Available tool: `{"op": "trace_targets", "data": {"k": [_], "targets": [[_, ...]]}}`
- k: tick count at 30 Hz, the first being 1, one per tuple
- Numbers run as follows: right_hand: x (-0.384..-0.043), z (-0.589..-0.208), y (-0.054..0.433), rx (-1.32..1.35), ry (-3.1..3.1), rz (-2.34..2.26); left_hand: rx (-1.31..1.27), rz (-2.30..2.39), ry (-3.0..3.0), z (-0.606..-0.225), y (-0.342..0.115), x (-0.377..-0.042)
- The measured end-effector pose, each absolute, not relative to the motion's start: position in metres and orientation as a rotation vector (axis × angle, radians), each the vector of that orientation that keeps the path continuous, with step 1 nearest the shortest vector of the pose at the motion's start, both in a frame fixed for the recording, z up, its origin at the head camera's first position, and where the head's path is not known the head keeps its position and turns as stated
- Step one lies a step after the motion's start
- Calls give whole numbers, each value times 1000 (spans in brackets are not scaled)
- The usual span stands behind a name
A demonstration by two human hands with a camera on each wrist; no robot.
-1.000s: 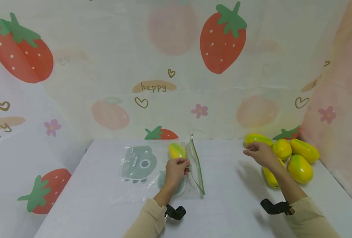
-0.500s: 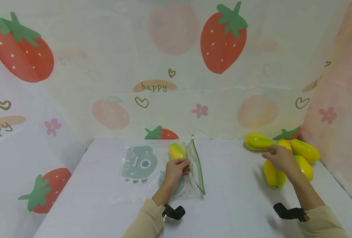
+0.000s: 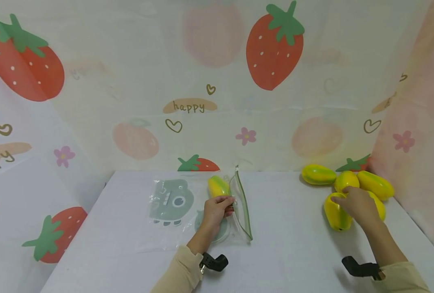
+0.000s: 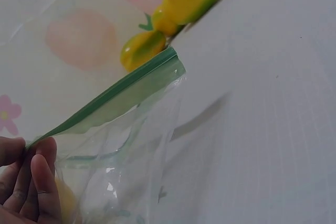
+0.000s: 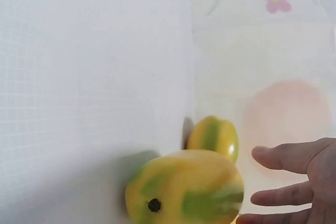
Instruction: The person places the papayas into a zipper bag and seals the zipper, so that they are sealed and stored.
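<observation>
Both hands worked well apart, the left on a bag and the right over a group of fruits. Left hand [image 3: 214,211] pinched one edge of the clear bag [image 3: 244,199] between thumb and fingers, at its green-trimmed mouth; the two green strips bowed away from each other, so the mouth gaped toward the person's right. The bag lay on the white table [image 3: 283,252], with a grey-green cartoon creature [image 3: 173,201] printed on it. One yellow-green fruit [image 3: 218,186] lay just beyond the left fingers and seemed to be inside the plastic. Right hand [image 3: 361,207] hung over the other fruits at the far right of the table, its thumb and fingers spread and gripping nothing; whether it touched the front fruit [image 3: 337,213] could not be told. Behind that fruit sat a rounder-looking one [image 3: 346,180], with a long fruit [image 3: 317,175] to its left and another long fruit [image 3: 376,185] to its right. A fifth fruit [image 3: 379,206] was partly hidden by the right hand. Beige sleeves [image 3: 178,268] covered the forearms, and a pale backdrop [image 3: 217,138] printed with strawberries, hearts and flowers rose behind the table.
</observation>
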State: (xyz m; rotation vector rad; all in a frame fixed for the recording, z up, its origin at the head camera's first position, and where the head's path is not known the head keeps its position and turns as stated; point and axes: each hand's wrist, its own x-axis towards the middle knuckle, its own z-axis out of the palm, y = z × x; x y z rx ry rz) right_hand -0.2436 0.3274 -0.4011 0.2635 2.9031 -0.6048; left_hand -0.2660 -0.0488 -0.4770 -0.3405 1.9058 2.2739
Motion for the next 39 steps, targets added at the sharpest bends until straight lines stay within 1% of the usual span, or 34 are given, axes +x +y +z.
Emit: {"op": "trace_targets", "data": {"k": [18,25,33,39], "targets": [[-238,-415,324,315,2867,-589,-366,2289,1937,-472,-47,-261],[-238,-420,325,301,2865,-580,-360,2265,1951,-462,-48,-256],[-239,-421,327,295,2876,-581,-342,2267,2000,-476,-47,-261],[-239,-423,329,274,2893,-583,-303,2204,2113,-475,-46,-261]]}}
